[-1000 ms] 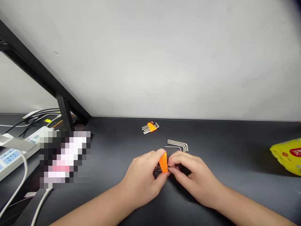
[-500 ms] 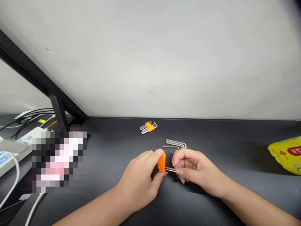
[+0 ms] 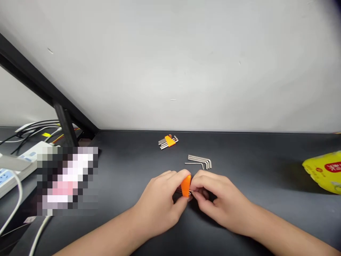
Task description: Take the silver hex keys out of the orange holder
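My left hand point(image 3: 160, 204) pinches an orange plastic key holder point(image 3: 185, 184) between thumb and fingers, just above the dark table point(image 3: 255, 177). My right hand point(image 3: 217, 202) is pressed against the holder's right side, its fingertips closed on a thin silver hex key point(image 3: 191, 193) at the holder's edge. Most of that key is hidden by my fingers. Several loose silver hex keys point(image 3: 200, 162) lie just beyond my hands. Farther back, near the wall, rests a second orange holder filled with keys point(image 3: 168, 141).
A yellow packet point(image 3: 323, 170) lies at the right edge. On the left are a white power strip point(image 3: 16, 170) with cables, a black slanted frame bar point(image 3: 48, 90) and a blurred patch. A white wall stands behind the table.
Half a second ago my right hand was drawn back to the right with a hex key showing between it and the holder. Now it has moved back in against the holder.
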`<control>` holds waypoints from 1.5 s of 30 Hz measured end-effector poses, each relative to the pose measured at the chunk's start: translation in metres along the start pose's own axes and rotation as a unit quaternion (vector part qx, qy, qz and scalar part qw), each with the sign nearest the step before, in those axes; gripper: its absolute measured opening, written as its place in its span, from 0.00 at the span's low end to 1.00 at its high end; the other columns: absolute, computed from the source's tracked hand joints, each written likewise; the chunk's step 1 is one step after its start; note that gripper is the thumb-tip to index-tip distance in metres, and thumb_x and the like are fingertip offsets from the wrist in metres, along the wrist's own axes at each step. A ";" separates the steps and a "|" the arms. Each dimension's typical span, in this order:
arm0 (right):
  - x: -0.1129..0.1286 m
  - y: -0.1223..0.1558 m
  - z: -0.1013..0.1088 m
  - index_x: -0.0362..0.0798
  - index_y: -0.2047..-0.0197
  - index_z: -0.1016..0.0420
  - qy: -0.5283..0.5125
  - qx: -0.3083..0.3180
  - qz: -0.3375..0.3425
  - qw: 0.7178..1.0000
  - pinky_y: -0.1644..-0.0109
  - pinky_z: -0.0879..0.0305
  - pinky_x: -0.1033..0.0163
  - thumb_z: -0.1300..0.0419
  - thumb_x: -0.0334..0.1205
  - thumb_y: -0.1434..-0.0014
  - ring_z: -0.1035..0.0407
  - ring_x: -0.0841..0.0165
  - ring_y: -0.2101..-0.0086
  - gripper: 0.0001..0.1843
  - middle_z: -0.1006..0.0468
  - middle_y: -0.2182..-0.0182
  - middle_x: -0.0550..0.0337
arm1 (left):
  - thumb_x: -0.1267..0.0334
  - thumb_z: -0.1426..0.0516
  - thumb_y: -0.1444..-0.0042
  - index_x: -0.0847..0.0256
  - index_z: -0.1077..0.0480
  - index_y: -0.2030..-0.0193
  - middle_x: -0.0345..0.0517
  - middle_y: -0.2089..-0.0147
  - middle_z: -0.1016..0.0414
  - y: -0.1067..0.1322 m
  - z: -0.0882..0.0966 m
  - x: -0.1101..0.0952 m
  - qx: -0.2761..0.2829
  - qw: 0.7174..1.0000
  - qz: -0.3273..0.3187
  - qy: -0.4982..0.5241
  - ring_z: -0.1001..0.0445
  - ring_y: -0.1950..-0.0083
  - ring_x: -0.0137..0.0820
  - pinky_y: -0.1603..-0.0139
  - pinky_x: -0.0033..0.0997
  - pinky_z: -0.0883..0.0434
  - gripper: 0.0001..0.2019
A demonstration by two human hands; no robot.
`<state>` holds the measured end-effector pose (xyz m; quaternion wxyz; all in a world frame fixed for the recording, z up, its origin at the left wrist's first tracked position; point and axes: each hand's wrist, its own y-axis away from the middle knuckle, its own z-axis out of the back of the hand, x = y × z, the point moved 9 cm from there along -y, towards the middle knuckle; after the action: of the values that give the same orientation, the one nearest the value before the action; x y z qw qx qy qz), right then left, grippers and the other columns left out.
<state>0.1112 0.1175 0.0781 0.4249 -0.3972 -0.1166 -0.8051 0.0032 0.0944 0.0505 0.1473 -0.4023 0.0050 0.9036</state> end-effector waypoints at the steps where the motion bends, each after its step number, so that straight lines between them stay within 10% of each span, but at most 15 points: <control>1: -0.001 0.001 0.004 0.49 0.61 0.27 -0.011 -0.006 -0.008 1.000 0.65 0.35 0.65 0.44 0.29 0.38 0.35 0.71 0.69 0.08 0.28 0.68 0.60 | 0.69 0.44 0.41 0.54 0.33 0.57 0.37 0.65 0.28 0.000 0.001 0.001 -0.007 1.000 0.006 0.007 0.31 0.61 0.32 0.59 0.31 0.35 0.08; 8: -0.048 0.009 0.022 0.46 0.65 0.26 -0.204 -0.012 -0.174 0.963 0.69 0.32 0.64 0.37 0.44 0.38 0.34 0.71 0.74 0.09 0.27 0.72 0.60 | 0.70 0.44 0.41 0.54 0.32 0.53 0.38 0.62 0.28 -0.001 0.007 0.011 -0.039 0.997 0.040 0.050 0.29 0.60 0.31 0.58 0.30 0.33 0.10; 11: -0.060 0.010 0.030 0.46 0.61 0.24 -0.132 -0.039 -0.200 0.970 0.69 0.32 0.63 0.40 0.46 0.35 0.31 0.70 0.75 0.11 0.26 0.73 0.59 | 0.68 0.44 0.39 0.54 0.32 0.52 0.38 0.61 0.28 -0.001 0.007 0.014 -0.045 0.995 0.048 0.070 0.29 0.59 0.30 0.57 0.29 0.32 0.10; 20: -0.029 0.004 0.050 0.50 0.48 0.23 0.287 -0.163 -0.023 0.944 0.52 0.27 0.54 0.41 0.44 0.34 0.27 0.58 0.55 0.14 0.24 0.52 0.48 | 0.67 0.43 0.39 0.52 0.31 0.50 0.37 0.63 0.28 -0.001 0.004 0.008 -0.028 0.998 0.038 0.048 0.30 0.62 0.30 0.59 0.29 0.33 0.12; 45: -0.055 -0.016 0.043 0.50 0.54 0.21 0.267 -0.051 0.015 0.962 0.48 0.26 0.51 0.41 0.40 0.31 0.28 0.59 0.53 0.08 0.20 0.53 0.51 | 0.65 0.42 0.38 0.51 0.32 0.48 0.36 0.62 0.27 0.001 0.002 0.007 -0.025 0.999 0.023 0.031 0.30 0.61 0.30 0.59 0.29 0.33 0.12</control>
<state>0.1393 0.1824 0.0682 0.4319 -0.1911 0.0486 -0.8801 -0.0030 0.0958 0.0463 0.1156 -0.4332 -0.0040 0.8939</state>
